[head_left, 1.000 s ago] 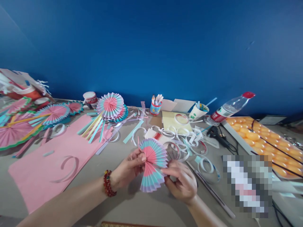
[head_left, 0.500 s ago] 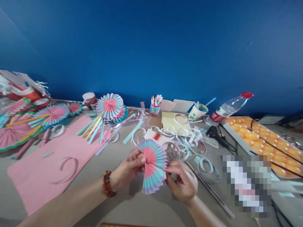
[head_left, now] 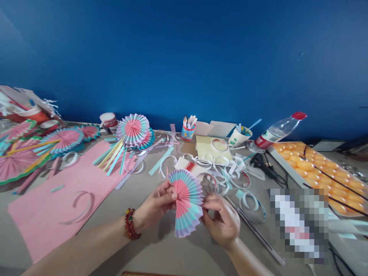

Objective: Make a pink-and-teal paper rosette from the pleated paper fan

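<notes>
A pleated paper fan (head_left: pixel 188 199) in pink, light blue and lilac is spread to about a half circle above the grey table. My left hand (head_left: pixel 162 199) pinches it at the left, near the point where the pleats gather. On the fan's right edge, the thumb and fingers of my right hand (head_left: pixel 221 220) are closed on the pleats. A red bead bracelet (head_left: pixel 131 224) circles my left wrist. Behind the fan lies a tangle of white paper strip curls (head_left: pixel 227 168).
Pink paper sheets (head_left: pixel 54 199) lie at the left, with finished paper fans (head_left: pixel 133 130) behind them. A pen cup (head_left: pixel 188 132), a paper cup (head_left: pixel 240 136) and a tilted plastic bottle (head_left: pixel 277 132) stand along the blue wall. A black glue gun (head_left: pixel 264 166) and a long metal tool (head_left: pixel 258 234) lie rightward.
The fan's lower pleats have swung slightly to the right. Both hands keep their grip in nearly the same place.
</notes>
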